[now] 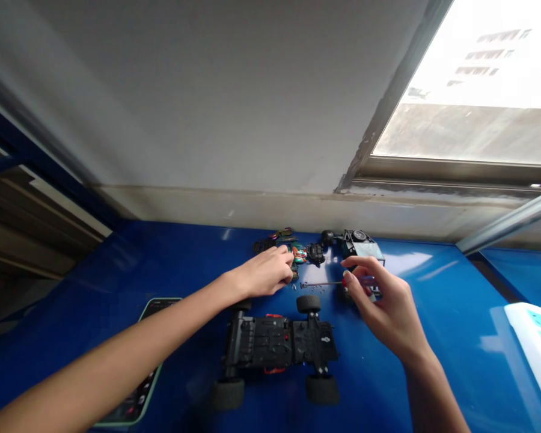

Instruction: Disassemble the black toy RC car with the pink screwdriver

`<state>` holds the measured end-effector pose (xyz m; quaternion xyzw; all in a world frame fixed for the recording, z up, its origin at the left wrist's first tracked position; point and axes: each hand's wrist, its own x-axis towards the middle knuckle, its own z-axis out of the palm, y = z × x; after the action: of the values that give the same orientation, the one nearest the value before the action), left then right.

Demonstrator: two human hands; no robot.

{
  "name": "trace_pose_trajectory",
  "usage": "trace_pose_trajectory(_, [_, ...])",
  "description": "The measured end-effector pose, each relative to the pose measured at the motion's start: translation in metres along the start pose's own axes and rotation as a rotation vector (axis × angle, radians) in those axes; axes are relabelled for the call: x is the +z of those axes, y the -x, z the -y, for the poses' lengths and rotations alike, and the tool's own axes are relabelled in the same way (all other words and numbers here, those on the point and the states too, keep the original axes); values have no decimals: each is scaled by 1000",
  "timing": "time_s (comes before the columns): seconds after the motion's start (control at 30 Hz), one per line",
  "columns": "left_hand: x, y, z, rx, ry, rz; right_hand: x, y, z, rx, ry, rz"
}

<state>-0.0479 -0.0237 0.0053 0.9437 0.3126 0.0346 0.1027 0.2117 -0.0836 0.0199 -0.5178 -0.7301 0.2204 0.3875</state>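
Forearm (117,355), illegible phone screen (137,402), chassis (270,344), screwdriver (329,283)

Below centre, the left hand (268,270) partly covers a colourful shell (300,253); farther right, the right hand (384,296) holds a screwdriver (334,282); a black chassis (265,343) lies lower centre.

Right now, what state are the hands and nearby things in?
Left hand: curled, grip unclear
Right hand: closed on screwdriver
Screwdriver: held, pointing left
Colorful shell: partly covered by left hand
Car chassis: underside up, wheels attached
Screw-like bits: loose, scattered
Phone: screen up, lit, partly hidden
Black vehicle: partly hidden by right hand
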Motion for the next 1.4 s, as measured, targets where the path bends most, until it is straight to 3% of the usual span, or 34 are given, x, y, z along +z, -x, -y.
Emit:
trace_pose_trajectory(0.3, [9,-9,1,94,-34,54,11,-10,-1,-18,-61,-12])
trace_pose_trajectory(0.67, [1,11,7,-19,-126,49,12,-8,-6,-25,-73,-27])
trace_pose_trajectory(1.07, [3,3,5,59,-99,103,13,-7,-1,8,-92,-21])
trace_pose_trajectory(1.4, [6,2,4,17,-86,81,14,-8,0,-6,-58,-18])
